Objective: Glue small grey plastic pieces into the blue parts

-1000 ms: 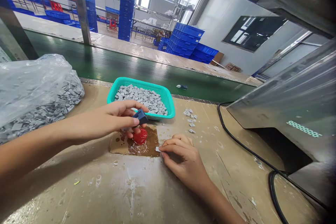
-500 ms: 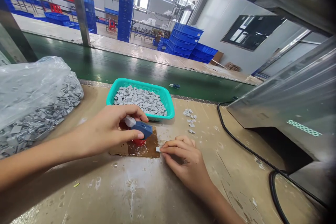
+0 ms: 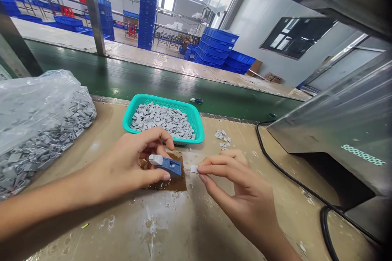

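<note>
Between the thumb and fingers of my left hand (image 3: 134,163) is a dark blue plastic part (image 3: 172,166) with a whitish end piece (image 3: 156,160). My right hand (image 3: 239,187) pinches a small light grey piece (image 3: 194,169) just right of the blue part; the two are apart. Below my left hand, a wet brown patch (image 3: 174,183) shows on the worktable. Behind the hands stands a turquoise basket (image 3: 199,132) filled with small grey pieces (image 3: 162,118). A few loose grey pieces (image 3: 225,139) lie to the basket's right.
A clear plastic bag (image 3: 39,94) of grey pieces sits at the left. Beyond the table runs a green conveyor (image 3: 137,81) carrying another blue part (image 3: 198,100). At the right are a black cable (image 3: 284,167) and a metal housing (image 3: 330,118). Blue crates (image 3: 214,47) stand farther back.
My right hand has moved right and nearer with the grey piece. My left hand has shifted slightly and turned the blue part. The part on the conveyor has moved left. Red under my left hand is now hidden.
</note>
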### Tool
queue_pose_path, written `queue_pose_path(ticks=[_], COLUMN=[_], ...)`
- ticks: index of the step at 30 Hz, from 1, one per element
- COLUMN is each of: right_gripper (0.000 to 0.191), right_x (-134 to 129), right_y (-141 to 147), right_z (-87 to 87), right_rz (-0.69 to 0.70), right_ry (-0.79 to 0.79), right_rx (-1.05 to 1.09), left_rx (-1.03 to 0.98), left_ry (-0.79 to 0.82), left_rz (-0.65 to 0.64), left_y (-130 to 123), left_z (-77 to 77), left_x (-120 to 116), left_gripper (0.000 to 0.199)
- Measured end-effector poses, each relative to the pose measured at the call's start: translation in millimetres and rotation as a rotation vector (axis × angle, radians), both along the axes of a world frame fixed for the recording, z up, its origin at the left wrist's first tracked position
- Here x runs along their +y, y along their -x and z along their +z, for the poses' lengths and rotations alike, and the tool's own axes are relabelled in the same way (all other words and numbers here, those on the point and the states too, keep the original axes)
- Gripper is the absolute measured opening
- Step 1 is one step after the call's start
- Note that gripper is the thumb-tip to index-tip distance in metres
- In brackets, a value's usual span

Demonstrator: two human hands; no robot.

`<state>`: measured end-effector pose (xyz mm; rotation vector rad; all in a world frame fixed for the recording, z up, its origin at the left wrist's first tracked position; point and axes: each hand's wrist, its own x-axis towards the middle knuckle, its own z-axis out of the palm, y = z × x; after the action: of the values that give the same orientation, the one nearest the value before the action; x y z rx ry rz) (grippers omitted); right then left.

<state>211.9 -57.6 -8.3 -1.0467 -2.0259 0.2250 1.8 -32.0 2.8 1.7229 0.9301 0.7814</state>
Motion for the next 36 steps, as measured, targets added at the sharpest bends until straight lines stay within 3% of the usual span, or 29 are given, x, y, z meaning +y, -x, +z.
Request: queue_pose_path(ticks=[4,9,14,18,21,23,28,30,33,36], right_gripper=[0.017,0.017,0.019,0.026,0.028,0.028,0.026,0.03,0.026,0.02], right_x=[0,3,1,-3,1,11,54,70,89,105], right_y=[18,29,27,33,42,47,36,26,15,13], right_z=[16.9,13.3,12.8,15.3,18.5,21.1,19.7,15.5,10.8,9.7], right_rz=[0.075,0.082,0.044,-0.011,0.005,0.042,0.125,0.141,0.086,0.014], right_ry=[0.052,0.057,0.003,-0.054,-0.087,-0.031,0.234,0.357,0.396,0.289], right_rx=[0.094,0.117,0.042,-0.065,-0.047,0.037,0.429,0.471,0.333,-0.088], left_rx=[0.009,-0.045,-0.184,-0.47,-0.722,-0.78,-0.768,-0.793,-0.836,-0.827], left_ry=[-0.029,-0.004,0.13,0.337,0.57,0.639,0.539,0.487,0.4,0.243], left_rz=[-0.005,0.007,0.098,0.21,0.187,0.178,0.228,0.232,0.231,0.348], left_y=[0,-2,-4,-7,-9,-8,2,6,10,19], left_z=[-1.9,-2.8,1.5,2.7,2.7,3.5,4.5,4.0,6.1,10.0], left_x=[-2,-6,-6,1,5,8,15,18,27,54], left_gripper=[0.027,0.034,0.034,0.035,0.029,0.028,0.038,0.039,0.029,0.024])
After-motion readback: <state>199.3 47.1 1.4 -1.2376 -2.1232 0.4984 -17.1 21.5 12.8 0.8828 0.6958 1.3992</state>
